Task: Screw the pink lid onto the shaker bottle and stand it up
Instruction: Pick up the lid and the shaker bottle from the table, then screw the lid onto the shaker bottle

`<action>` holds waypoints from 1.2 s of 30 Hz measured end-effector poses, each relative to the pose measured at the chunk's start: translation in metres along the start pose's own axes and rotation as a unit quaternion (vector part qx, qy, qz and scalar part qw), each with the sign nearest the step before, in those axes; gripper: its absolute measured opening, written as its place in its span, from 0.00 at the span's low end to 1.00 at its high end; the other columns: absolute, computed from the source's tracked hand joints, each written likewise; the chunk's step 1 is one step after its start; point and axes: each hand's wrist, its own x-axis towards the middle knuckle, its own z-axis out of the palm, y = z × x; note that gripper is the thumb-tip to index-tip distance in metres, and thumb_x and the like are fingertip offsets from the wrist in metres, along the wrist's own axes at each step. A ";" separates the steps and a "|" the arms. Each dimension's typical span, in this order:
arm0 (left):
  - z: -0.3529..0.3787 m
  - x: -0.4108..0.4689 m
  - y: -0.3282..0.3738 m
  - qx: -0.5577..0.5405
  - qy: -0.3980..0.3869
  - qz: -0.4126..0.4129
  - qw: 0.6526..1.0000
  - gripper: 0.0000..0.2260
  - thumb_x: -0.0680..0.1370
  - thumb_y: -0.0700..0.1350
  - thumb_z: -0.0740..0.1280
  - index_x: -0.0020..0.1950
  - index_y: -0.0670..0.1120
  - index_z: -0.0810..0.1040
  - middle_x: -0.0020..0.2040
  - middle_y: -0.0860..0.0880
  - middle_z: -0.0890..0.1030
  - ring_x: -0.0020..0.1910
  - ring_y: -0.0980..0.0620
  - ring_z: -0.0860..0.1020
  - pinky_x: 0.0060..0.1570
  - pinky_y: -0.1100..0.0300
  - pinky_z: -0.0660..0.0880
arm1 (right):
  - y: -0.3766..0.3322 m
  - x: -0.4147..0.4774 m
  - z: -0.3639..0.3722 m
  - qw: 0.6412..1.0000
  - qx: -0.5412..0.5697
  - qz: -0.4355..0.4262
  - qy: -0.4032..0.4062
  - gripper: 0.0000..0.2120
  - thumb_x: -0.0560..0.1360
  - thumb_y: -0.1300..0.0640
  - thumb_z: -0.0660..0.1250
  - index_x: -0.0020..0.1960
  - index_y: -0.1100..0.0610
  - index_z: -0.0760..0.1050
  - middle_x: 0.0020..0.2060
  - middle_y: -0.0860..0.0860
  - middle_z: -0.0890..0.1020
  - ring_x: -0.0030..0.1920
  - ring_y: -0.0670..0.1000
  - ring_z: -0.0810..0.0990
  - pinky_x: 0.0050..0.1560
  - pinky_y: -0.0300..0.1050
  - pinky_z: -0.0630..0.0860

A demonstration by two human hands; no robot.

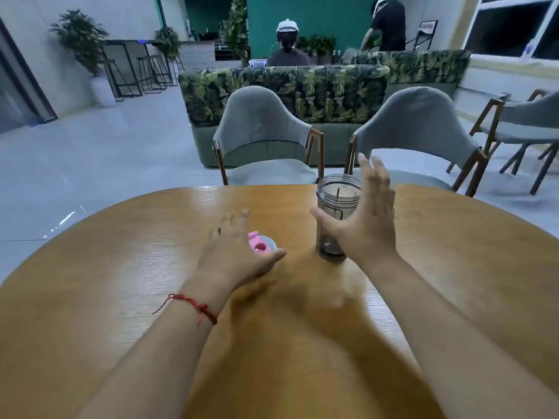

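I see the table (121, 267) filling the lower half of the frame. The shaker bottle (334, 213) stands upright on it, right of centre, mouth uncovered. The lid (262, 245) lies on the table to the bottle's left, apart from it. My left hand (239, 252) is spread over the lid, covering its left part; whether it touches I cannot tell. My right hand (366, 219) is spread wide just right of the bottle, thumb in front of it. Two chairs (266, 137) stand behind the table, a sofa (284, 89) behind them.
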 end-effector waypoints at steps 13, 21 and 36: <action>0.054 0.030 -0.004 -0.157 0.063 0.021 0.985 0.36 0.72 0.68 0.80 0.73 0.51 0.79 0.63 0.51 0.84 0.62 0.51 0.81 0.61 0.58 0.78 | 0.058 -0.022 0.035 0.954 0.240 0.147 -0.106 0.51 0.66 0.38 0.86 0.82 0.34 0.63 0.74 0.38 0.80 0.75 0.41 0.78 0.71 0.41 0.78; 0.027 0.025 -0.007 -0.599 0.005 -0.026 0.800 0.50 0.65 0.80 0.76 0.72 0.43 0.80 0.57 0.44 0.84 0.56 0.45 0.85 0.42 0.49 0.85 | 0.056 -0.020 0.036 0.987 0.140 0.011 -0.078 0.38 0.69 0.49 0.88 0.71 0.40 0.70 0.64 0.44 0.83 0.62 0.42 0.82 0.59 0.29 0.75; 0.031 0.023 -0.002 -0.600 -0.014 0.088 0.795 0.28 0.79 0.56 0.75 0.76 0.52 0.72 0.63 0.51 0.84 0.59 0.50 0.85 0.55 0.50 0.83 | 0.030 -0.030 0.035 0.978 -0.132 -0.158 -0.023 0.43 0.68 0.40 0.86 0.79 0.49 0.77 0.65 0.55 0.82 0.61 0.60 0.76 0.59 0.60 0.70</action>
